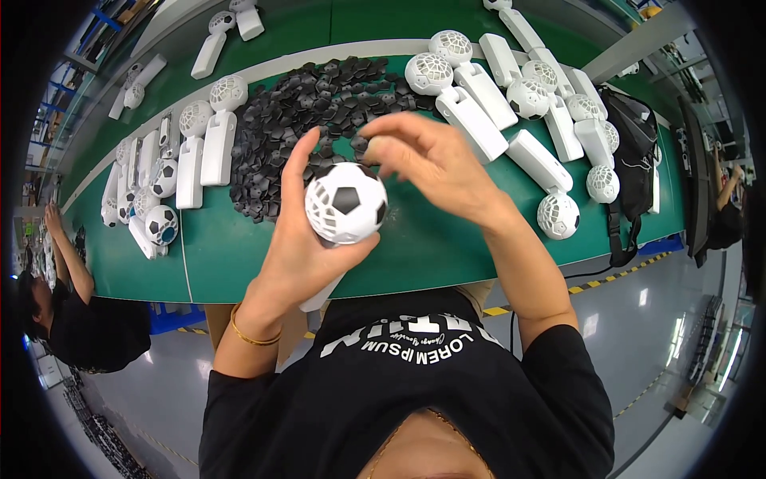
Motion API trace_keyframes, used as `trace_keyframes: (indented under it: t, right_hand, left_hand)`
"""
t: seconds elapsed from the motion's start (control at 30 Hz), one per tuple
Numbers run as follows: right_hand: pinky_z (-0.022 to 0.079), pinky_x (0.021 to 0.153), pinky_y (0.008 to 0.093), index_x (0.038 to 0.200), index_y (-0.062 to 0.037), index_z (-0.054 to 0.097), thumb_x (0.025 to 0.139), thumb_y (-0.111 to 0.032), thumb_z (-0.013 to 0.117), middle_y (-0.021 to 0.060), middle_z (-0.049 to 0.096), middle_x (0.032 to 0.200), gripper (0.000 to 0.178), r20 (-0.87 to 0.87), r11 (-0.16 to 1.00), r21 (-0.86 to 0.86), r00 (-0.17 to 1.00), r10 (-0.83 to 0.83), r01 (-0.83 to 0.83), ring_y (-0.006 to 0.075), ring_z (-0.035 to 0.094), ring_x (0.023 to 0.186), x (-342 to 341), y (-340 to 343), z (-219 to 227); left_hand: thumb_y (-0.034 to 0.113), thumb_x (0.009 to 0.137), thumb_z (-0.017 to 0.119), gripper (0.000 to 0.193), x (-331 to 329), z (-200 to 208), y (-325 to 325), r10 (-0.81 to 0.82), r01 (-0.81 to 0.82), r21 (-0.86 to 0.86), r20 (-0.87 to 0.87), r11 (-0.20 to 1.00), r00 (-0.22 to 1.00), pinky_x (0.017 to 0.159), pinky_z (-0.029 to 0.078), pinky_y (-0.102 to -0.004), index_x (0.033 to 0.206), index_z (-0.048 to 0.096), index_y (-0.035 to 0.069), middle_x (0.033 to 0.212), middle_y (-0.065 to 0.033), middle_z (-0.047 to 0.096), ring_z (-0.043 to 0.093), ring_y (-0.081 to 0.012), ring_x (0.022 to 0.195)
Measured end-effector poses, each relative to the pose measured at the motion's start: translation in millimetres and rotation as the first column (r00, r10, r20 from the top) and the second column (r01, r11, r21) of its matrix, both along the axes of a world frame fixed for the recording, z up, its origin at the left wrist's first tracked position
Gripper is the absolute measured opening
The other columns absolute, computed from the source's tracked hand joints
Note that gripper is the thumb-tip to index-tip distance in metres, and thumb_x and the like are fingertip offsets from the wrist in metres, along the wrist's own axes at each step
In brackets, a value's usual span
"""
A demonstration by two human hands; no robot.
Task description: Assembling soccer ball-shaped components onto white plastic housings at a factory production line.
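Note:
My left hand (294,243) is wrapped round a white soccer-ball-shaped housing (351,209), with black pentagon panels on its face and open lattice gaps on its left side. Below that palm a white handle-like end (323,292) shows; whether it joins the ball is hidden. Just above the ball, my right hand (439,160) pinches a small black plastic piece (360,145) between thumb and fingertips. Behind both hands spreads a wide heap of loose black pentagon pieces (307,96).
Several white ball-and-handle units lie on the green table (415,263), among them a unit (217,144) at left and a unit (471,120) at right. A black bag (630,152) hangs over the right side. A co-worker (88,319) sits at the far left.

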State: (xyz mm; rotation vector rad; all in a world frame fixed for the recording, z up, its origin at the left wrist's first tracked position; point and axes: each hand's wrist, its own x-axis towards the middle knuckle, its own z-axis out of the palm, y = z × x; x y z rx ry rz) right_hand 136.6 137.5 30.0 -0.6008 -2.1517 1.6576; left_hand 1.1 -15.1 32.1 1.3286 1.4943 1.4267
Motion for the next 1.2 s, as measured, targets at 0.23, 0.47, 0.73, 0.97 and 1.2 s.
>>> trace_keyframes:
  t: [0.23,0.47,0.73,0.97,1.2]
  right_hand:
    - [0.05,0.072,0.0359,0.098,-0.0006,0.065,0.085,-0.01,0.063,0.0143,0.063,0.087,0.016,-0.018,0.612,0.733,0.908,-0.418,0.296,0.0308,0.063,0.081,-5,32,-55]
    - [0.05,0.069,0.0355,0.096,-0.0005,0.063,0.084,-0.008,0.063,0.0126,0.063,0.083,0.014,0.113,0.695,0.691,0.92,-0.376,0.199,0.0283,0.062,0.074,-6,35,-50]
    - [0.046,0.058,0.0223,0.095,0.0008,0.064,0.088,-0.009,0.064,0.0021,0.061,0.078,0.012,-0.104,0.975,-0.114,0.974,-0.2,0.188,0.0064,0.055,0.065,4,7,-3]
    - [0.045,0.051,0.0186,0.102,0.0047,0.064,0.089,-0.006,0.064,0.0046,0.062,0.078,0.018,-0.174,0.937,-0.349,0.983,-0.066,0.001,0.007,0.054,0.058,15,-1,25]
    - [0.046,0.053,0.0188,0.102,0.0031,0.064,0.087,-0.005,0.066,0.0039,0.062,0.079,0.018,-0.227,0.987,-0.045,0.961,-0.16,0.153,0.0068,0.055,0.063,6,-18,10]
  left_hand:
    - [0.0,0.069,0.078,0.101,-10,-13,3,0.132,-0.078,-0.173,0.322,0.982,0.938,0.086,0.05,-0.0291,0.147,0.015,0.005,0.114,-0.0107,0.055,0.058,-0.016,0.101]
    - [0.005,0.072,0.08,0.103,-8,-25,4,0.108,-0.051,-0.157,0.379,0.986,0.919,0.092,0.047,-0.0306,0.147,0.009,0.004,0.12,-0.0112,0.051,0.054,-0.0167,0.107]
    - [0.002,0.08,0.07,0.095,-12,-35,15,0.095,-0.038,-0.143,0.413,0.989,0.906,0.067,0.056,-0.033,0.148,0.005,0.013,0.109,-0.0105,0.054,0.063,-0.0179,0.08]
    - [0.007,0.083,0.07,0.093,-6,-18,31,0.069,-0.016,-0.126,0.427,0.992,0.901,0.093,0.047,-0.0319,0.144,0.002,-0.001,0.123,-0.0135,0.05,0.053,-0.0183,0.112]
    - [0.011,0.084,0.069,0.092,3,-16,36,0.065,-0.02,-0.128,0.356,0.992,0.932,0.094,0.046,-0.033,0.143,0.0,-0.004,0.121,-0.0152,0.052,0.053,-0.0197,0.112]
